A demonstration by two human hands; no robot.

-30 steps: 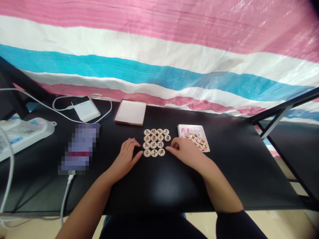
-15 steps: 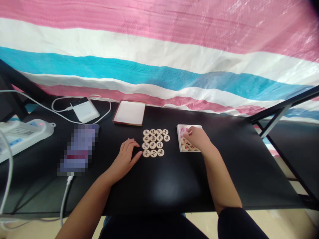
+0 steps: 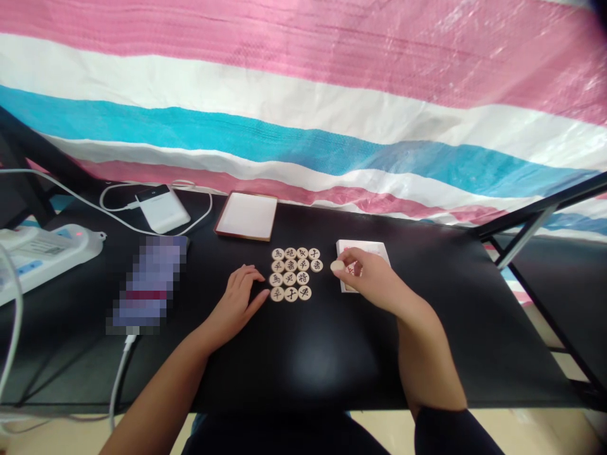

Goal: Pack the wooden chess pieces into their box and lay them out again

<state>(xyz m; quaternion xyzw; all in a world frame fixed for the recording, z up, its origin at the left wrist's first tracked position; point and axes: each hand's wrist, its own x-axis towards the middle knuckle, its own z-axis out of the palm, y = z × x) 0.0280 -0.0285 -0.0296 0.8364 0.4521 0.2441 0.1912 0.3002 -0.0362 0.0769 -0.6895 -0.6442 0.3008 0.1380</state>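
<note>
Between thumb and fingers, my right hand (image 3: 372, 276) pinches a round xiangqi piece (image 3: 337, 266), its pale face toward me with no character readable. Beneath and behind that hand is a white open box (image 3: 342, 251) with red-marked pieces in it, partly hidden by my fingers. To the left, several black-marked xiangqi pieces (image 3: 291, 278) lie face up in rows on the black table (image 3: 332, 354). My left hand (image 3: 239, 296) rests on the table with fingers spread, its thumb and fingertips close to the left edge of those rows.
A box lid (image 3: 248, 217) lies inside-up at the back. On the left are a blurred-out phone (image 3: 149, 284) on a cable, a white power bank (image 3: 164, 210) and a power strip (image 3: 52, 256). Striped sheeting (image 3: 303, 139) hangs behind; a black frame bar (image 3: 545, 205) slants at right.
My right hand has come up out of the white box and shifted left, now with a piece pinched in its fingers. The left hand and the rows stay as they were.
</note>
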